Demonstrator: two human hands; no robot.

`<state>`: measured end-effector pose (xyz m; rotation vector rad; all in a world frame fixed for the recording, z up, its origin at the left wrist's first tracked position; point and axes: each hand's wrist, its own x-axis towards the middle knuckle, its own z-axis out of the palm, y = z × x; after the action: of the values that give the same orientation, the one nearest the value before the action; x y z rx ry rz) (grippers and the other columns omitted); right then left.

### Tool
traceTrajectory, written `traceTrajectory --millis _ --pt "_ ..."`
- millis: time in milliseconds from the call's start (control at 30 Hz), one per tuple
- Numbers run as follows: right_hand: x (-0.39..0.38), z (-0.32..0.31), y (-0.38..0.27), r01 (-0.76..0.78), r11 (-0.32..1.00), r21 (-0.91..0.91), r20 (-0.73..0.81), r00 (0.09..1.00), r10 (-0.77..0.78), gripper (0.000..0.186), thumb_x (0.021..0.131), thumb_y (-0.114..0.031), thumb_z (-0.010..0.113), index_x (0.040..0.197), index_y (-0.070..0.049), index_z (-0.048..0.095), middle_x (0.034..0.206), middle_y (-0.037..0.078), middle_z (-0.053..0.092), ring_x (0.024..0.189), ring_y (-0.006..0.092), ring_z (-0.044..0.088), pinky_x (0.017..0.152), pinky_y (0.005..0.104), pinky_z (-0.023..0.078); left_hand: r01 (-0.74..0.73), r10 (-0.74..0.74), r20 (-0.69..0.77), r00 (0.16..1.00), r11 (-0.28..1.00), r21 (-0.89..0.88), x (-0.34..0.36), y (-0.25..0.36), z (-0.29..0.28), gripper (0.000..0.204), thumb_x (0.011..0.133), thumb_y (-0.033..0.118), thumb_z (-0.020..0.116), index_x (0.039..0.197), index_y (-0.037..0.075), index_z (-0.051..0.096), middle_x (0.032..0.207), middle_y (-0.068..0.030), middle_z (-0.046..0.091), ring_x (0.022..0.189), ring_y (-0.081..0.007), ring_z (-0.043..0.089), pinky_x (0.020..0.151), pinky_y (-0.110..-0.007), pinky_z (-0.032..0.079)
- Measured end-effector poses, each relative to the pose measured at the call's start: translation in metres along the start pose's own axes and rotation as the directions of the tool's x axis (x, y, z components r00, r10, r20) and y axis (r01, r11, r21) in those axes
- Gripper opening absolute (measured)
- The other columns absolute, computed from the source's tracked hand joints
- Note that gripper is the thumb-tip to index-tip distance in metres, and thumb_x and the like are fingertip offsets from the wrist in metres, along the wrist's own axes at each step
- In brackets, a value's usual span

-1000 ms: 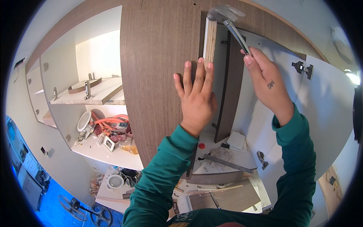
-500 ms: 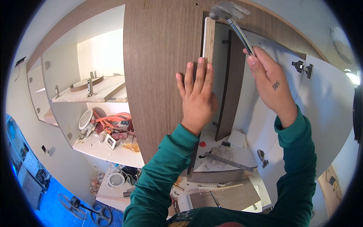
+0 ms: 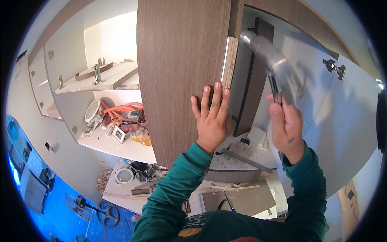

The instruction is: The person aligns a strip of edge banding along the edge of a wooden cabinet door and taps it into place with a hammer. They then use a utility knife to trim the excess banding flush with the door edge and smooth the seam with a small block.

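Observation:
My left hand [image 3: 211,121] lies spread on the wood-grain panel [image 3: 177,56], fingertips at the lower end of a narrow pale strip [image 3: 229,60] standing upright along the panel's right edge. In my right hand [image 3: 287,129] is a metal hammer [image 3: 262,48] with a slim shaft, its head raised just right of the strip's top and smeared by motion. Behind the hammer, inside the open cabinet, stands a dark vertical board [image 3: 252,101].
At left, shelves hold hinges [image 3: 96,74], orange hose [image 3: 123,109] and clutter. An open white door [image 3: 346,121] stands right. Below lie loose boards [image 3: 242,197], a grey bar [image 3: 246,161], and, on the blue floor covering [image 3: 60,218], wheel-like items [image 3: 109,213].
The view has shifted, so the panel, strip and both hands sit lower in it. The hammer has moved rightward relative to the strip's top and is now blurred.

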<state>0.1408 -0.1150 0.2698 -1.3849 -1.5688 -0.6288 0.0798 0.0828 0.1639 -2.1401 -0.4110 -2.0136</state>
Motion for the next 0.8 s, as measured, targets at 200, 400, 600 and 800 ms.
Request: traceTrajectory --millis 200,400,600,800 --pt "0.004 0.017 0.019 -0.161 0.986 -0.046 0.133 0.977 0.165 0.018 0.104 -0.016 0.056 0.106 0.001 0.056 0.08 0.017 0.06 0.065 0.0328 0.056 0.063 0.0361 0.048 -0.001 0.001 0.015 1.0 1.0 -0.021 -0.001 0.0 -0.004 0.072 0.079 0.005 0.058 0.151 0.008 0.048 0.16 -0.0162 0.039 0.151 -0.0381 0.029 0.123 -0.058 0.003" --pt "-0.012 0.025 0.021 0.002 1.0 -0.012 0.077 0.997 -0.001 0.018 0.105 -0.019 0.056 0.106 -0.001 0.055 0.08 0.018 0.059 0.066 0.0363 0.058 0.061 0.0382 0.047 0.0 0.0 -0.004 1.0 1.0 -0.025 -0.002 0.0 -0.001 0.07 0.08 0.005 0.058 0.149 0.006 0.049 0.16 -0.0167 0.04 0.151 -0.0382 0.029 0.123 -0.059 0.003" --pt "-0.017 0.023 0.023 -0.168 0.985 0.038 0.134 0.978 0.162 0.017 0.103 -0.017 0.058 0.106 0.0 0.056 0.08 0.017 0.059 0.065 0.0325 0.057 0.062 0.0364 0.048 -0.001 0.001 0.019 1.0 1.0 0.021 -0.019 -0.002 0.0 0.066 0.079 0.006 0.06 0.144 0.004 0.052 0.159 -0.0167 0.041 0.151 -0.0387 0.028 0.122 -0.06 0.003" --pt "-0.059 0.032 0.024 -0.105 0.992 0.066 0.257 0.963 0.085 0.015 0.099 -0.012 0.062 0.103 0.001 0.057 0.082 0.016 0.06 0.068 0.0307 0.06 0.063 0.0354 0.049 0.038 -0.039 0.106 0.994 0.999 0.012 -0.08 -0.007 0.007 0.063 0.083 0.013 0.058 0.146 0.011 0.054 0.158 -0.0135 0.043 0.151 -0.0361 0.031 0.121 -0.064 0.004"
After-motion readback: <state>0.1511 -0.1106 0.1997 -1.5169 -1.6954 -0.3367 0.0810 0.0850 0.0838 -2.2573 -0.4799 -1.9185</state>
